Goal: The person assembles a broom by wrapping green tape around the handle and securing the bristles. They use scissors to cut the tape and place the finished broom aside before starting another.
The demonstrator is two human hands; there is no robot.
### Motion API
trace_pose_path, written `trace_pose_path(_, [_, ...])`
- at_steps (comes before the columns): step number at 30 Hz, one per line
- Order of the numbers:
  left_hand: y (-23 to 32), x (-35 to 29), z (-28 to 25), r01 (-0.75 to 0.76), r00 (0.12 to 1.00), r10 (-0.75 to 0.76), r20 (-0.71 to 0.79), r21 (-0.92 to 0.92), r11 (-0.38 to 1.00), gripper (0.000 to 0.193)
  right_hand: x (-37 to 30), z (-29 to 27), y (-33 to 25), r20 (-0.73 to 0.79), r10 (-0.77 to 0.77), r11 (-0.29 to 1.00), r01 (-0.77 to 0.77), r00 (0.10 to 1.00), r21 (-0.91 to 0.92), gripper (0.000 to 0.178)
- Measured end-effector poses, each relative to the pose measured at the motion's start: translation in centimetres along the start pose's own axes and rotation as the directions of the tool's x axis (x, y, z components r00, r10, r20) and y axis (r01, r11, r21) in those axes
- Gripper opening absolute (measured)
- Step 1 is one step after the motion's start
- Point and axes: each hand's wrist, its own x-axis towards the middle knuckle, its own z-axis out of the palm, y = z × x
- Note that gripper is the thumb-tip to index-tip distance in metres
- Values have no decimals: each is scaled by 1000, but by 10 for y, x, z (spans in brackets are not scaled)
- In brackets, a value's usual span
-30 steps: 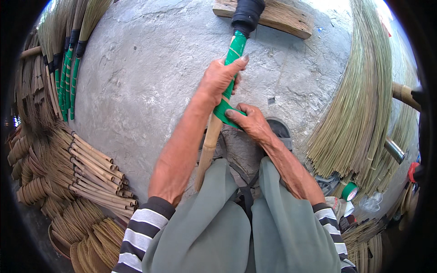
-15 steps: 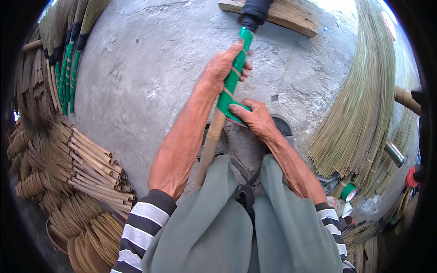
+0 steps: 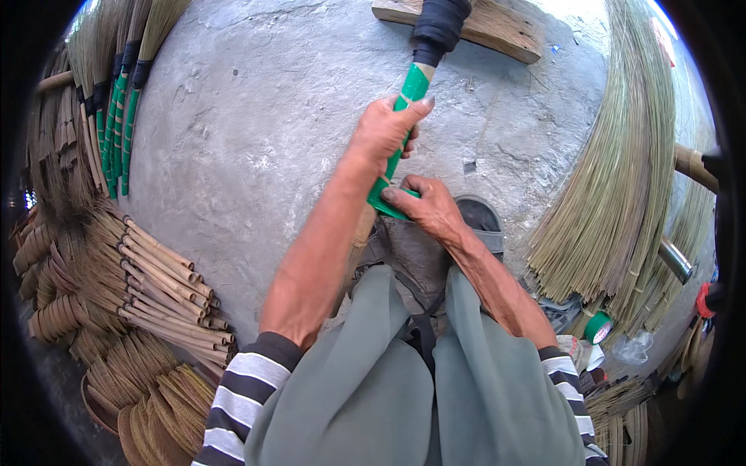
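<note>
While the left hand (image 3: 388, 128) curls closely around the green-covered part of the handle (image 3: 361, 229), the right hand (image 3: 429, 206) pinches the loose end of the green tape (image 3: 384, 204) between thumb and fingers, just to the right of the wood. The handle slants over the grey floor (image 3: 249, 155) in front of the knees, its black binding (image 3: 439, 33) up by a wooden block (image 3: 497, 31) and its bare lower part partly hidden behind the left forearm. Thin tan strips show between the green turns, so uneven spacing looks like the likeliest fault: a change in the angle of the pulled tape could widen those gaps or crease an edge. If the right thumb slipped, the tape might go slack and fold onto itself; too hard a tug could tear it. A loose left grip could let the handle twist, which would probably skew the turns.
</note>
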Motion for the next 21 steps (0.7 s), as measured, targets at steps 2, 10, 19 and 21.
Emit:
trace_pose_path(2, [2,1,-6,211,947,-73,313,-434,876,59,-8,1,1,45,62,993,-66,997,97,48])
trace_pose_path(10, [7,-13,2,-14,979,75,-190,303,953,54,-10,4,-6,6,123,992,-123,992,-38,50])
trace_pose_path(19, [6,-16,-8,-134,985,149,-85,162,978,49,-10,0,-4,-15,-49,996,48,999,-78,46])
trace_pose_path(21, [6,-20,-9,14,998,-4,70,-145,989,50,-12,1,0,33,27,1000,-27,999,-12,46])
